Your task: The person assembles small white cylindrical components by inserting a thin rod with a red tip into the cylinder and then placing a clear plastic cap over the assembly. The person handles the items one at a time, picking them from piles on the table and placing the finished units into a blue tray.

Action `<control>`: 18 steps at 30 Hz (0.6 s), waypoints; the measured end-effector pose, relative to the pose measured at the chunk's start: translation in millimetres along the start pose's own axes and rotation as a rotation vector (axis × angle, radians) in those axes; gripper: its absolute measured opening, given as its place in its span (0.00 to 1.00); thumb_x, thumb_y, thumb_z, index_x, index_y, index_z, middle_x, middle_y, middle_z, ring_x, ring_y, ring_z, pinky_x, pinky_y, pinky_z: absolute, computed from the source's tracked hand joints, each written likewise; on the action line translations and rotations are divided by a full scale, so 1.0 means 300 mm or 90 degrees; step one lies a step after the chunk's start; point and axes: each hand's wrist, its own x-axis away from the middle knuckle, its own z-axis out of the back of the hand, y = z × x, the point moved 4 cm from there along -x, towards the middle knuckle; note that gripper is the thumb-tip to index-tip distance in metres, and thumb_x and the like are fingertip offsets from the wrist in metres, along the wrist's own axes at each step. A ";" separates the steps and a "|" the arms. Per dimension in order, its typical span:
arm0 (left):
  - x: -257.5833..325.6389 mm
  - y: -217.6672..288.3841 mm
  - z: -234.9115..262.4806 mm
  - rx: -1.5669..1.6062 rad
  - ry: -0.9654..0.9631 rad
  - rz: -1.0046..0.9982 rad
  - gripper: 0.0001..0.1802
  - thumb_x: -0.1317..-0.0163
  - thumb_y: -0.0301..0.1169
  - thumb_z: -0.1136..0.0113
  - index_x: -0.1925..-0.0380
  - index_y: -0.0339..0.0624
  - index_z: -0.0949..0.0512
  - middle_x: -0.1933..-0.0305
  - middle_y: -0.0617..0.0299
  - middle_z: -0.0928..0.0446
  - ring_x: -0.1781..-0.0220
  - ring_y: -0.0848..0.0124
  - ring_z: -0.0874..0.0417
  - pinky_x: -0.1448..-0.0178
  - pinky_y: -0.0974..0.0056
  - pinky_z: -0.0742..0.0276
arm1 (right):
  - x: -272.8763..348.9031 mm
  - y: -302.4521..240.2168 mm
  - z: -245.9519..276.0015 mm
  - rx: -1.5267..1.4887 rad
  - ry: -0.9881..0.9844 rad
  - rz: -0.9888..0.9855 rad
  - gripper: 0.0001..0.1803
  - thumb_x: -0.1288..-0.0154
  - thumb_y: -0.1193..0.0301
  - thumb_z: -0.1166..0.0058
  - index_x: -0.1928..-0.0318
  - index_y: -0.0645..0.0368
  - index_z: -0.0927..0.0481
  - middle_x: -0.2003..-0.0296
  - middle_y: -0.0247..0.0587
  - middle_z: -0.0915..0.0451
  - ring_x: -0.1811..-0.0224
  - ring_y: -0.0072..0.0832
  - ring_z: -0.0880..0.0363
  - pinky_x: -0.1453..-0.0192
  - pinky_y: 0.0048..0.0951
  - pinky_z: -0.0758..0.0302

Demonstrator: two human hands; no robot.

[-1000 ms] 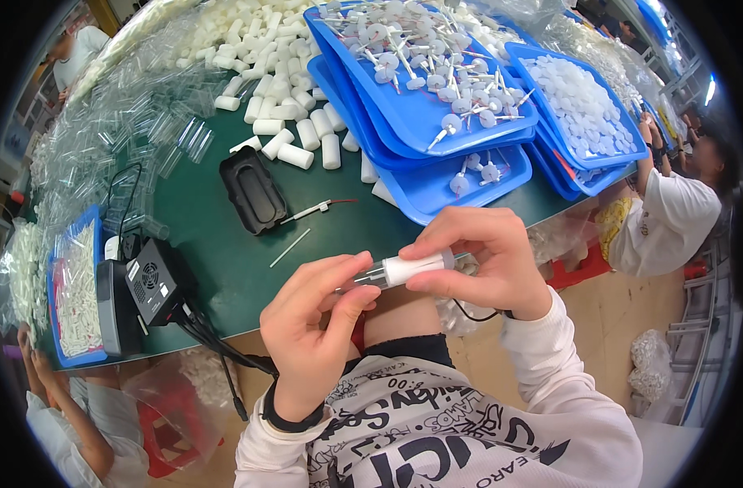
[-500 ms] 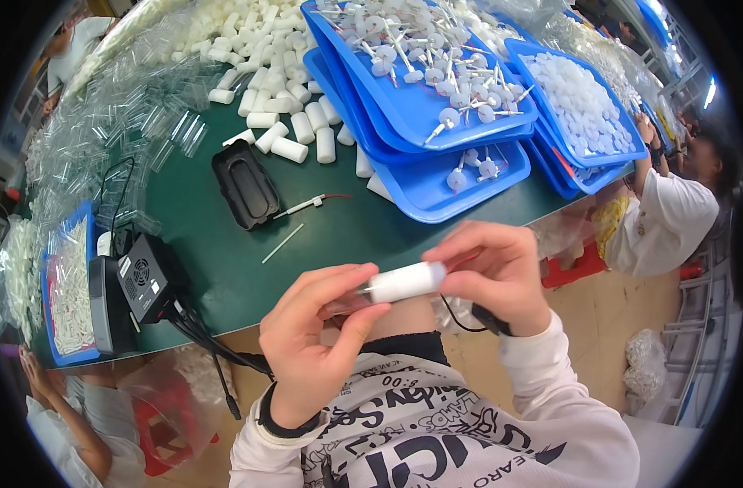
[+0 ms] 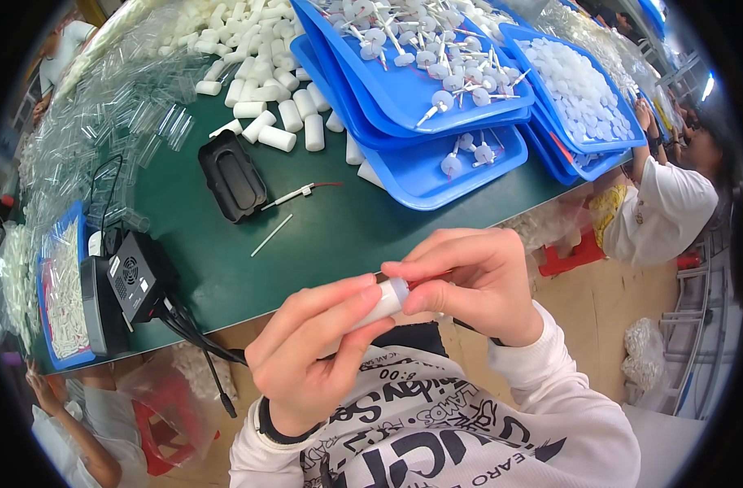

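Currently, head view only: I see both hands raised over the near edge of the green surface [image 3: 339, 236], meeting on a small white tube [image 3: 385, 302]. Left hand [image 3: 310, 358] has its grip clenched around the tube's lower part, fingers wrapped over it so only the upper end shows. Right hand [image 3: 469, 281] pinches that exposed end, thumb and forefinger grasping the tip. The tube sits between the two hands, tilted, above the lap and just off the surface's near edge.

Taking the black tray [image 3: 231, 175] on the surface as landmark: a thin white stick [image 3: 271, 235] lies just below and right of it; a white-bodied pin with a red wire tail [image 3: 302, 193] lies right of it. Above it spreads a heap of white cylinders [image 3: 261, 98]. Far right of it, stacked blue trays [image 3: 420, 167] carry white stemmed caps [image 3: 436, 49]; a further blue tray [image 3: 579, 146] holds white discs. Below and left of it stands a black box unit [image 3: 131, 281] with cables. Another person in a white shirt [image 3: 672, 207] sits far right.
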 end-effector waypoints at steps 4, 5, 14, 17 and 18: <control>0.006 0.000 -0.001 -0.036 -0.020 -0.057 0.17 0.58 0.16 0.32 0.64 0.38 0.19 0.63 0.54 0.20 0.69 0.68 0.19 0.68 0.70 0.23 | -0.012 0.000 0.001 0.003 -0.041 -0.061 0.11 0.51 0.83 0.38 0.63 0.67 0.18 0.70 0.42 0.19 0.67 0.22 0.21 0.64 0.20 0.26; 0.007 -0.004 -0.001 -0.030 -0.016 -0.044 0.17 0.58 0.16 0.33 0.63 0.38 0.19 0.63 0.54 0.20 0.69 0.69 0.19 0.69 0.71 0.24 | -0.019 0.000 -0.003 -0.015 -0.038 -0.085 0.11 0.52 0.84 0.38 0.64 0.67 0.17 0.70 0.43 0.19 0.68 0.22 0.21 0.64 0.20 0.27; 0.023 -0.059 -0.012 0.499 -0.098 0.443 0.12 0.41 0.21 0.45 0.57 0.26 0.25 0.65 0.53 0.21 0.76 0.77 0.26 0.74 0.75 0.31 | -0.029 -0.075 0.043 0.242 0.035 0.368 0.21 0.56 0.69 0.31 0.59 0.63 0.19 0.64 0.47 0.20 0.63 0.30 0.20 0.62 0.24 0.23; 0.025 -0.071 -0.025 0.566 -0.111 0.449 0.13 0.41 0.20 0.45 0.56 0.27 0.26 0.64 0.53 0.21 0.73 0.75 0.23 0.71 0.74 0.28 | -0.013 -0.081 -0.011 0.375 -0.060 0.447 0.21 0.58 0.65 0.29 0.63 0.61 0.19 0.62 0.49 0.20 0.62 0.38 0.19 0.55 0.37 0.20; 0.024 -0.062 -0.027 0.545 -0.108 0.424 0.13 0.41 0.19 0.45 0.55 0.27 0.26 0.63 0.53 0.21 0.71 0.75 0.22 0.70 0.73 0.26 | -0.010 -0.075 -0.012 0.366 -0.053 0.419 0.19 0.58 0.68 0.30 0.64 0.61 0.19 0.63 0.48 0.19 0.63 0.36 0.18 0.56 0.35 0.19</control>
